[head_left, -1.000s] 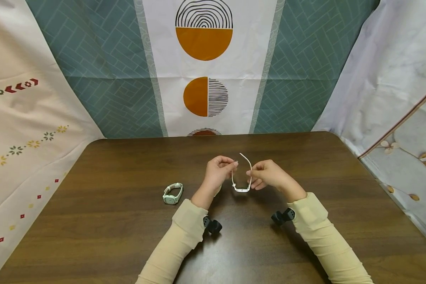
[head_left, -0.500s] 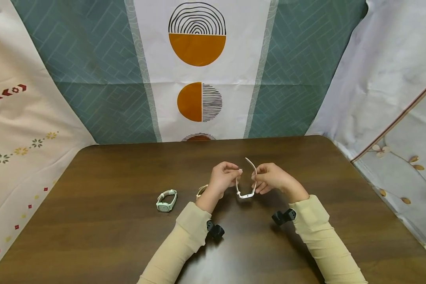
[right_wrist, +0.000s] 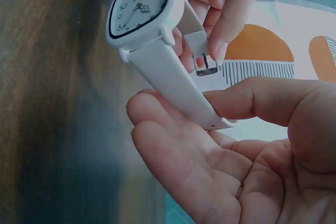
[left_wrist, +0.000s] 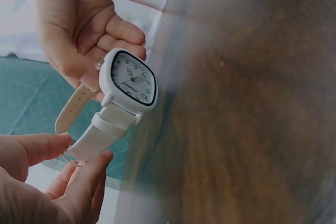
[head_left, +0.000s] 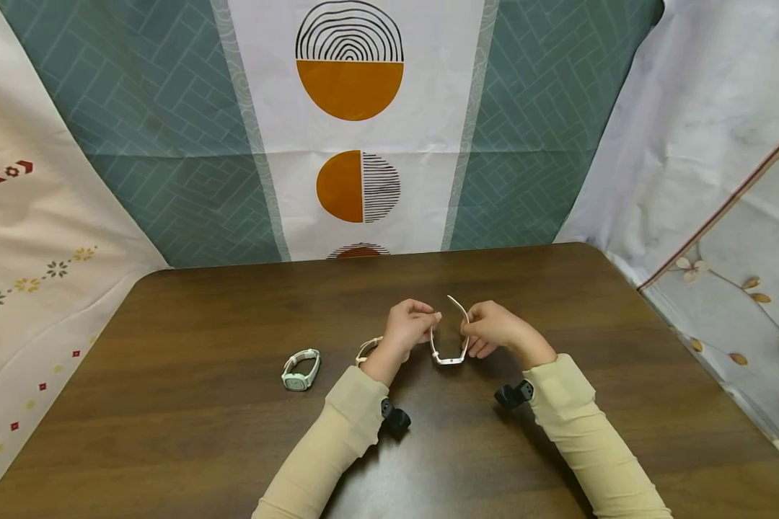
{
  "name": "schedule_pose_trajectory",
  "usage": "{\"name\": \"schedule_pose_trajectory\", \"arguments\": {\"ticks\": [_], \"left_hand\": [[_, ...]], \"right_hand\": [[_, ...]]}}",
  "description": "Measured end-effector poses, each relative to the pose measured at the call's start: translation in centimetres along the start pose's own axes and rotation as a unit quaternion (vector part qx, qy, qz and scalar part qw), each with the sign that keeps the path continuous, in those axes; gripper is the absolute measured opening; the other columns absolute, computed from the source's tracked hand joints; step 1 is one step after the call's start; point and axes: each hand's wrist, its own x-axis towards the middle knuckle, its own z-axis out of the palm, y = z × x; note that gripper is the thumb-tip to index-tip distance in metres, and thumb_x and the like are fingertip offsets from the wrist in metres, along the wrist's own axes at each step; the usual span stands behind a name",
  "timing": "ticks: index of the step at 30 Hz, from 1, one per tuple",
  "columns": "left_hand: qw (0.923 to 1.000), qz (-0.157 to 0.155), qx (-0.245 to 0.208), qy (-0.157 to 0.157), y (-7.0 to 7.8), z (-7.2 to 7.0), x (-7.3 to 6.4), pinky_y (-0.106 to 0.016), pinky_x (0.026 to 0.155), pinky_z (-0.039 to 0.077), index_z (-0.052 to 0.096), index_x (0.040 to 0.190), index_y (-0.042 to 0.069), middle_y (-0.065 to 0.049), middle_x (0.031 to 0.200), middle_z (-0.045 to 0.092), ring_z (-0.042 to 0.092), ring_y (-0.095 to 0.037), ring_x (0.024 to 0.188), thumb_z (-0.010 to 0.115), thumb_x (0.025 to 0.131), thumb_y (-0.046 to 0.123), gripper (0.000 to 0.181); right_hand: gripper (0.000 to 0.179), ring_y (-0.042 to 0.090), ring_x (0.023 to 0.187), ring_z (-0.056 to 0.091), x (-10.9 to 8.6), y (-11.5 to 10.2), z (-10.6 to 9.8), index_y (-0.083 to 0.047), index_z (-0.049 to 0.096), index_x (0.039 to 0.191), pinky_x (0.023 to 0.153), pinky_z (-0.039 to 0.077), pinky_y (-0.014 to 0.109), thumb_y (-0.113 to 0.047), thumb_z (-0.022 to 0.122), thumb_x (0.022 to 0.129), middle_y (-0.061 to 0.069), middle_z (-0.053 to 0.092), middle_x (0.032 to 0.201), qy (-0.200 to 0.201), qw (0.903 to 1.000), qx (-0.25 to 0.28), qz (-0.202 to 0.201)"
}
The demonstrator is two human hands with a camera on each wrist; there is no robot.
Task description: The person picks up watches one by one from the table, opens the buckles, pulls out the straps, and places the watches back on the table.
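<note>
Held up between both hands is a white wristwatch (head_left: 451, 361) with a squarish dial, its strap unfastened and its two ends pointing away from the person. My left hand (head_left: 407, 331) pinches the buckle end of the strap; the silver buckle (right_wrist: 205, 65) shows in the right wrist view. With thumb and fingers my right hand (head_left: 498, 333) pinches the other strap half, whose holes (left_wrist: 79, 98) show in the left wrist view. The tip of that half sticks out past the right fingers in the head view. The two strap ends are apart.
A pale green watch (head_left: 295, 382) rests on the brown wooden table (head_left: 188, 404), left of the hands. Partly hidden behind the left wrist lies a beige watch (head_left: 366, 349). Patterned cloths hang behind and at both sides of the table.
The head view has shifted slightly, so the beige watch behind the left wrist now shows. Both hands keep their hold on the white watch, with little movement.
</note>
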Motion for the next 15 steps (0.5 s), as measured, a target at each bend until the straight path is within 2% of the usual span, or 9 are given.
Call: {"name": "schedule_pose_trajectory", "arguments": {"ticks": [6,15], "left_hand": [[0.9999,-0.001,0.011,-0.005,-0.29,0.11,0.08,-0.031,0.068,0.056,0.058,0.100,-0.005,-0.018,0.095,0.069,0.063,-0.017,0.075,0.067,0.086,0.005,0.019],[0.9987,0.010,0.050,-0.005,-0.32,0.20,0.45,-0.035,0.071,0.056,0.060,0.098,-0.004,-0.015,0.089,0.068,0.061,-0.018,0.071,0.067,0.087,0.006,0.016]], "right_hand": [[0.012,0.016,0.056,0.065,0.07,0.08,0.22,0.008,0.057,0.091,0.055,0.055,0.031,-0.002,0.051,0.089,0.010,0.066,0.066,0.014,0.9996,-0.022,0.012],[0.010,0.012,0.053,0.060,0.19,0.31,0.18,0.004,0.055,0.079,0.054,0.055,0.029,-0.002,0.053,0.086,0.008,0.062,0.061,0.040,0.9989,-0.017,0.015]]}}
